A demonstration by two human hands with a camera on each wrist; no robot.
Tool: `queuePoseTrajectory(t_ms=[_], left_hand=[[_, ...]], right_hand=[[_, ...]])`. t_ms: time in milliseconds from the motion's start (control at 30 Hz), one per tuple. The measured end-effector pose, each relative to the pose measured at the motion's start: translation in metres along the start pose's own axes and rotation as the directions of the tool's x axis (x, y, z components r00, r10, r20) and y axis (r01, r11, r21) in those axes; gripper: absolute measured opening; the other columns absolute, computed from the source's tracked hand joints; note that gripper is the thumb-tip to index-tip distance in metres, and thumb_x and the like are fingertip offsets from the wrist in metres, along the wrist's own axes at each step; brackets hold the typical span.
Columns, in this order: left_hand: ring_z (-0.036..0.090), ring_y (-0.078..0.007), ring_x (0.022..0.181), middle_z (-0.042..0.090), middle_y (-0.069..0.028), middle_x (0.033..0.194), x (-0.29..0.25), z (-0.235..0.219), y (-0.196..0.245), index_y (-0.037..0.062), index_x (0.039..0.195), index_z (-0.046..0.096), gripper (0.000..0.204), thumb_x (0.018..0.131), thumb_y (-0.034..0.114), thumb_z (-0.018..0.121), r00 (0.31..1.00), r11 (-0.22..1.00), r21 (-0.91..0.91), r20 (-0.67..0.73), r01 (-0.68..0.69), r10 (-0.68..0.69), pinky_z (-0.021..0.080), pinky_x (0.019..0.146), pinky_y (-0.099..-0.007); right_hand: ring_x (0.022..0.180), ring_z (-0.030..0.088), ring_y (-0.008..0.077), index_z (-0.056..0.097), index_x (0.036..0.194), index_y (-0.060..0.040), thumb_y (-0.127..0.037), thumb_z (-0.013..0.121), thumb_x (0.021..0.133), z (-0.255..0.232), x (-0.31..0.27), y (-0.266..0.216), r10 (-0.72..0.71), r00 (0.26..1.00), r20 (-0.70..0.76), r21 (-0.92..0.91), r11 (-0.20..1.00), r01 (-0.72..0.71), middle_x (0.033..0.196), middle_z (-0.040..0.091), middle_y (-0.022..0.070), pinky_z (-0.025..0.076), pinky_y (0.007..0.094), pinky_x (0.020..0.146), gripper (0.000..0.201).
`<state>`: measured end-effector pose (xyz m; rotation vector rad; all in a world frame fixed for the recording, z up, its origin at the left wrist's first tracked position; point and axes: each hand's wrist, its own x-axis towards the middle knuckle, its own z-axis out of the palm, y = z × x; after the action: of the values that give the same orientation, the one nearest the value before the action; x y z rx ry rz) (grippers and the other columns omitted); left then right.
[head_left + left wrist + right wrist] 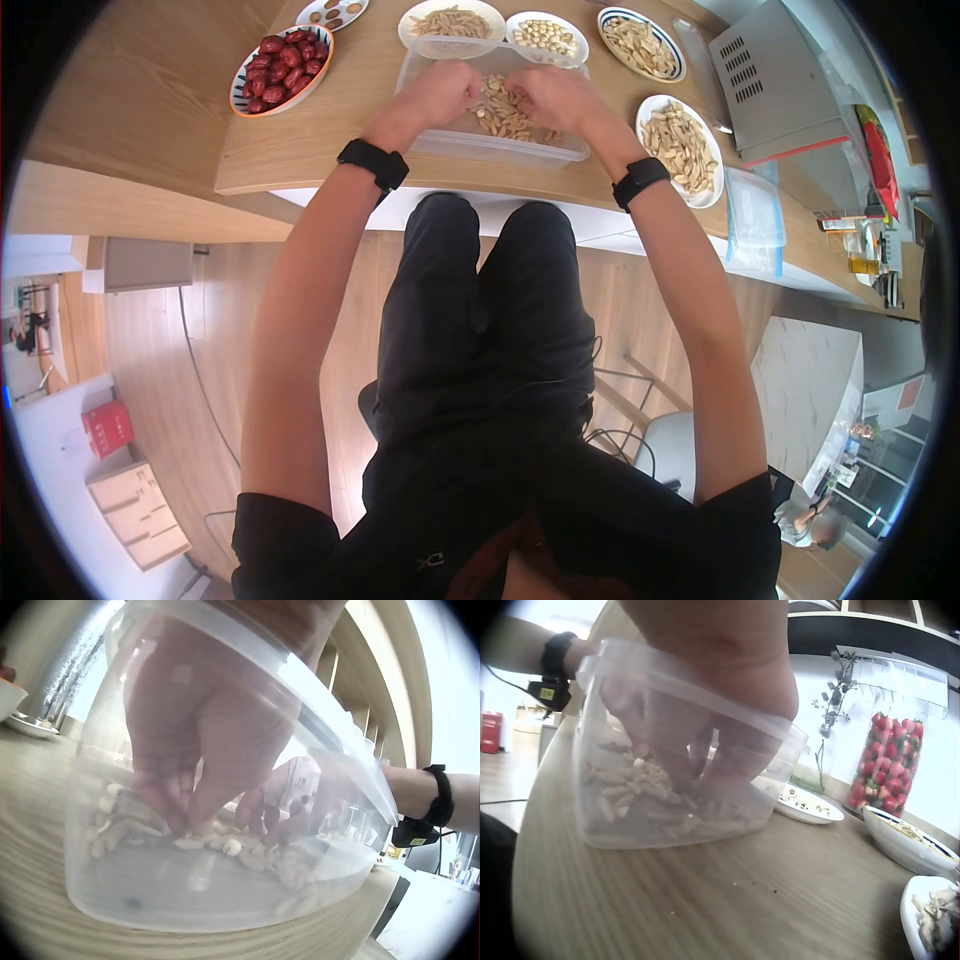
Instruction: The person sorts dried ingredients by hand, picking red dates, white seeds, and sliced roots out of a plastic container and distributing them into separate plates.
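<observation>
Both hands reach down into a clear plastic box (432,142) of mixed pale dried slices (505,118) and small round seeds (232,847). At the left side of the heap, my left hand (440,95) brings thumb and fingertips together on a pale dried slice (187,844). Opposite it, my right hand (560,98) has its bent fingers down among the slices, and I cannot tell whether they pinch one. The cloudy wall of the box lies in front of both hands' fingers in the wrist views. A black band circles each wrist.
Left of the box stands a bowl of red dates (284,70). Behind it are plates of pale strips (450,24) and round seeds (546,37). To the right are a bowl (642,45) and an oval dish (682,150) of slices, a zip bag (755,220) and a grey appliance (785,85).
</observation>
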<state>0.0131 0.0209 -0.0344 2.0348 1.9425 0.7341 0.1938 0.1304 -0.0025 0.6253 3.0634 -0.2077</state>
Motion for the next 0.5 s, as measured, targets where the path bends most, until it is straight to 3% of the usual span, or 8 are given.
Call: queuePoseTrajectory(t_ms=[200,500], left_hand=[[0.064,-0.0292,0.082,0.066,-0.0162,0.085,0.0016,-0.0042,0.0039,0.0003,0.095,0.065,0.016,0.08,-0.002,0.06,0.999,0.999,-0.014,0.022,0.034,-0.034,0.051,0.074,-0.0379],[0.064,-0.0262,0.081,0.066,-0.0146,0.085,0.002,-0.008,0.0098,-0.0006,0.096,0.065,0.013,0.083,0.003,0.063,0.994,0.996,-0.031,0.065,0.088,-0.086,0.051,0.073,-0.0368]], right_hand=[[0.089,0.066,0.0334,0.065,0.104,-0.0132,-0.018,0.063,0.084,-0.0038,-0.0029,-0.0007,0.006,1.0,0.004,0.021,1.0,-0.006,0.091,0.07,0.0128,0.052,0.0454,0.076,0.02],[0.083,0.065,0.0351,0.064,0.094,-0.0096,-0.018,0.059,0.086,0.004,-0.0002,0.0013,0.009,0.999,-0.043,-0.014,1.0,-0.01,0.085,0.068,0.0138,0.051,0.0459,0.073,0.012]])
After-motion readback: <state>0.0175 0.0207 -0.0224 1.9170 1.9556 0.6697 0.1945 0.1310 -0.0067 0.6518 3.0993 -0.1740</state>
